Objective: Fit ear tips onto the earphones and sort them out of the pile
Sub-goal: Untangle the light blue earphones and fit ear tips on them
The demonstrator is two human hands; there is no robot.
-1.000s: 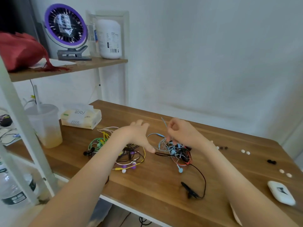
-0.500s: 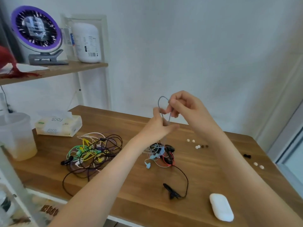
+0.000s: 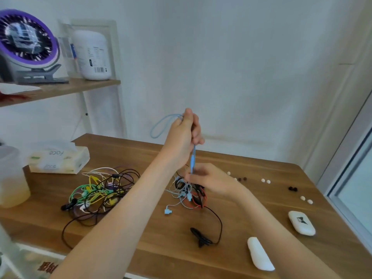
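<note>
My left hand [image 3: 184, 137] is raised above the table and grips a light blue earphone cable [image 3: 159, 125], which loops out to its left and hangs down taut. My right hand [image 3: 209, 181] sits lower, pinching the same cable near its inline remote [image 3: 192, 161], just above a small tangle of blue, red and black earphones [image 3: 188, 195]. One blue earbud [image 3: 167, 211] lies loose at that tangle's front. A bigger pile of green, yellow, white and dark earphones [image 3: 100, 190] lies to the left. White ear tips [image 3: 265, 181] and black ear tips [image 3: 292, 188] are scattered at right.
A tissue pack [image 3: 58, 160] and a plastic cup [image 3: 10, 178] stand at the left of the wooden table [image 3: 141, 234]. Two white cases [image 3: 302, 222] [image 3: 259, 253] lie at the front right. A black clip on a cord [image 3: 201, 237] lies in front. A shelf holds a purple fan [image 3: 26, 43].
My left hand has risen with the blue cable, drawing it up out of the tangle. My right hand has dropped down to the cable just above the small pile.
</note>
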